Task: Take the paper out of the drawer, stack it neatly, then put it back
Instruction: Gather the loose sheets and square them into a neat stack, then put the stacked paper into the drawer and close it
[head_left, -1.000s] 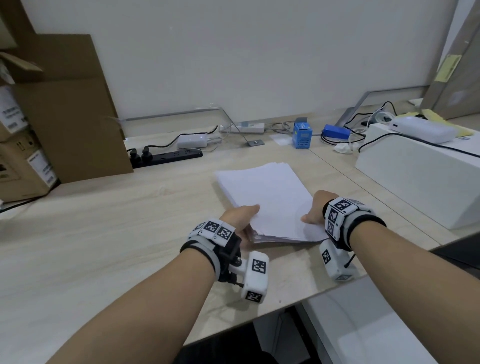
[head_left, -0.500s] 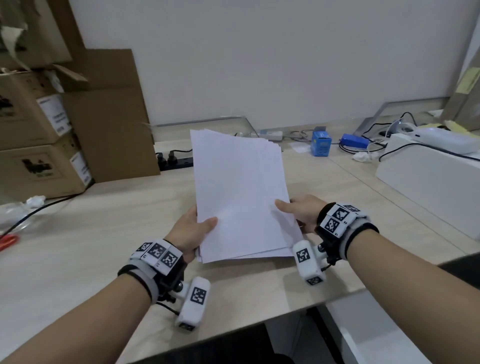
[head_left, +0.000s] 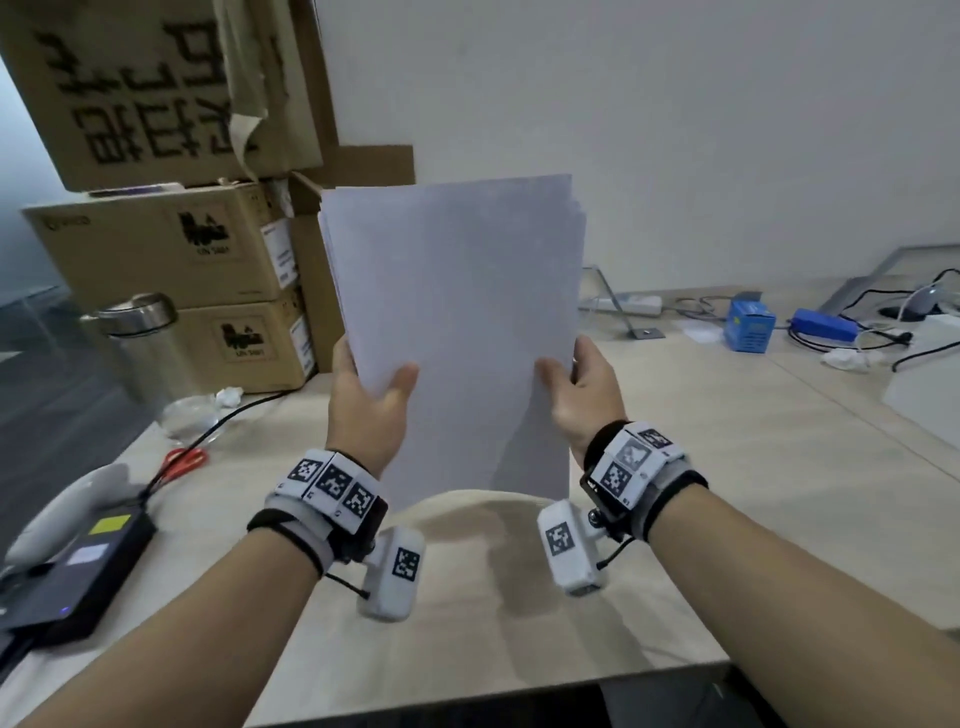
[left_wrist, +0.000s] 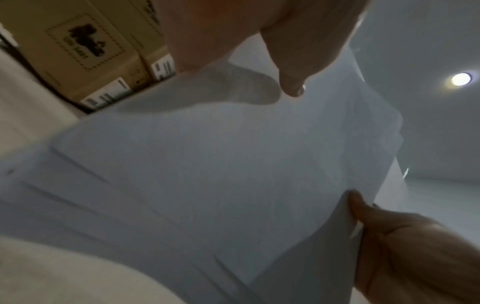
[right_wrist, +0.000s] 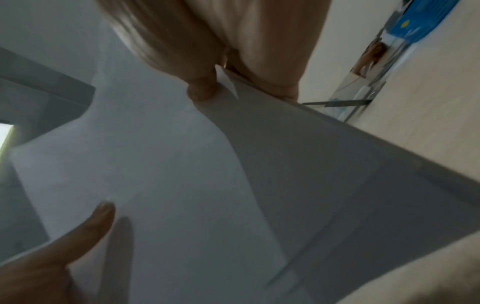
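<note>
- At the lower side edges of the paper (head_left: 457, 332), each thumb lies on the near face: the left thumb at about 8 o'clock on the sheet, the right at about 4 o'clock
- The left hand (head_left: 366, 410) pinches its edge between thumb and the fingers curled behind; the right hand (head_left: 584, 397) does the same on the other side, as the right wrist view shows with the thumb in front and fingers behind
- The paper stands nearly upright above the desk (head_left: 727, 493), at 12 o'clock from the wrists; its bottom edge hangs clear of the wood and casts a shadow below
- The top corners are fanned, so the sheets are not yet square
- Judged step: the paper is out of the drawer and the squaring is in hand; the return is not yet done
- The next move likely calls for a looser pinch so sheets can slip, a tap of the bottom edge on the desk, then the same for a side edge; too loose and sheets may spill
- Beyond, cardboard boxes (head_left: 171, 249) stand at 10 o'clock, a metal bin (head_left: 140, 343) at 9 o'clock, a blue box (head_left: 750, 327) at 2 o'clock
- Hidden: the fingers behind the paper in the head view; the drawer is in no view; both wrist views are blurred and dim; how many sheets there are cannot be told
</note>
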